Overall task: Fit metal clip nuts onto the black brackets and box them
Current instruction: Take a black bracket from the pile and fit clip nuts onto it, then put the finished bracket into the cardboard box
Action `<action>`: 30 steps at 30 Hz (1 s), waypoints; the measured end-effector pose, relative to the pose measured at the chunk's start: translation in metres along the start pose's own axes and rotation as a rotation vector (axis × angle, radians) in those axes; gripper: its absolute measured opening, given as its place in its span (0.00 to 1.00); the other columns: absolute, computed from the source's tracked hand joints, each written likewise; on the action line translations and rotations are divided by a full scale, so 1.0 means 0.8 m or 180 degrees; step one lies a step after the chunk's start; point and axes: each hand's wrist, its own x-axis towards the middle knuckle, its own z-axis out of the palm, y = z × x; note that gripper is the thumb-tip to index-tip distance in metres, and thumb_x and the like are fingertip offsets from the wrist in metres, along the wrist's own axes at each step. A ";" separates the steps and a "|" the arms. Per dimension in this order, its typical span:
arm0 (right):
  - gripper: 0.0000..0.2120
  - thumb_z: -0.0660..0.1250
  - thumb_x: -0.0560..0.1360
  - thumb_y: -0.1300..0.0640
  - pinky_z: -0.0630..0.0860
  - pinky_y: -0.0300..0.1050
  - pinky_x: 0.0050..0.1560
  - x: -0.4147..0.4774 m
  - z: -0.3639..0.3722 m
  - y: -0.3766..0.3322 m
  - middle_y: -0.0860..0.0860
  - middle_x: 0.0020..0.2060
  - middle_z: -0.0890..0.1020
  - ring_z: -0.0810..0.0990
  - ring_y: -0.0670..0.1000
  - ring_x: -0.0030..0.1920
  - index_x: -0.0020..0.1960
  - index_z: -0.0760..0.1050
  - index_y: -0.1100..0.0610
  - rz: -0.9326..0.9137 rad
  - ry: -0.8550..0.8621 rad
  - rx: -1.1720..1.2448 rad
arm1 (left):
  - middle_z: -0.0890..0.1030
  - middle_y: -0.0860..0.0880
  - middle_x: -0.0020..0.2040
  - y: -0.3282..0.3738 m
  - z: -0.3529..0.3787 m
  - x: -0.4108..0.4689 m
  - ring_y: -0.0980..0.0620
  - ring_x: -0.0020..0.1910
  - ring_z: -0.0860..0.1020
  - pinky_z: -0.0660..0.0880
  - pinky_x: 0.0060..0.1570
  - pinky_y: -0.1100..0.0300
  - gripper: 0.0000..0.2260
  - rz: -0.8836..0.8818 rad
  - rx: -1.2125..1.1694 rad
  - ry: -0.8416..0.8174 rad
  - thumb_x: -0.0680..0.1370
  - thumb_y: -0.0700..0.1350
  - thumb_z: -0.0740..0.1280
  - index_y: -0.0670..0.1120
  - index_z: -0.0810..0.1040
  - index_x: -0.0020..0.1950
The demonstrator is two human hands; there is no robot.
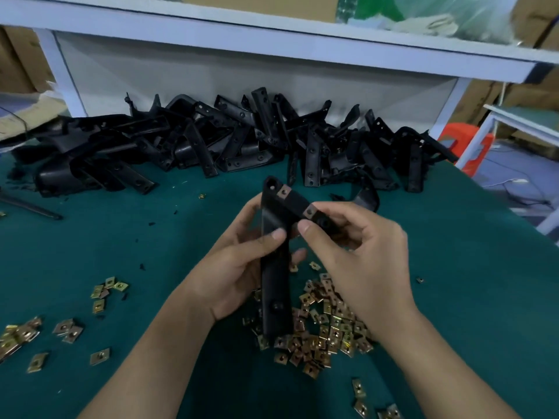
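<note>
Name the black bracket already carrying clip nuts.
The black plastic bracket held by left hand and right hand: two metal clip nuts on its upper arm.

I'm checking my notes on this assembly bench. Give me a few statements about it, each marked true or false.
1. The left hand and the right hand both hold one black bracket. True.
2. That bracket carries no clip nuts yet. False: two fitted clip nuts sit on its upper arm.
3. The loose clip nuts lie in a box. False: they lie scattered on the green mat.
4. A heap of brackets lies beneath the white shelf. True.
</note>
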 end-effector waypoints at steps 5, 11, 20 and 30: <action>0.08 0.78 0.72 0.59 0.75 0.32 0.38 -0.026 -0.082 -0.022 0.46 0.37 0.85 0.79 0.40 0.35 0.47 0.84 0.49 0.0243 0.1063 0.0181 | 0.83 0.45 0.59 -0.002 0.061 -0.020 0.47 0.53 0.84 0.83 0.49 0.53 0.23 -0.0494 0.0465 -0.0137 0.74 0.34 0.71 0.52 0.79 0.67; 0.06 0.76 0.70 0.53 0.74 0.31 0.38 -0.115 -0.188 -0.050 0.47 0.38 0.85 0.76 0.41 0.35 0.46 0.83 0.49 0.0399 0.2358 -0.0012 | 0.85 0.47 0.55 -0.035 0.188 -0.053 0.48 0.51 0.84 0.80 0.48 0.56 0.23 -0.0936 0.0997 -0.0470 0.63 0.45 0.80 0.52 0.84 0.57; 0.11 0.76 0.68 0.47 0.80 0.39 0.50 -0.315 -0.331 -0.048 0.43 0.46 0.86 0.84 0.42 0.48 0.49 0.83 0.46 0.1425 0.3553 -0.1207 | 0.85 0.60 0.50 -0.194 0.350 -0.090 0.61 0.49 0.83 0.75 0.50 0.69 0.21 -0.0883 0.2176 -0.1499 0.73 0.33 0.72 0.55 0.78 0.57; 0.15 0.65 0.71 0.32 0.81 0.41 0.38 -0.442 -0.391 -0.054 0.43 0.39 0.84 0.83 0.41 0.39 0.49 0.77 0.41 0.3788 0.2113 -0.1903 | 0.79 0.65 0.55 -0.333 0.384 -0.105 0.70 0.56 0.76 0.72 0.59 0.71 0.17 -0.0608 0.3391 -0.1916 0.81 0.39 0.65 0.63 0.73 0.58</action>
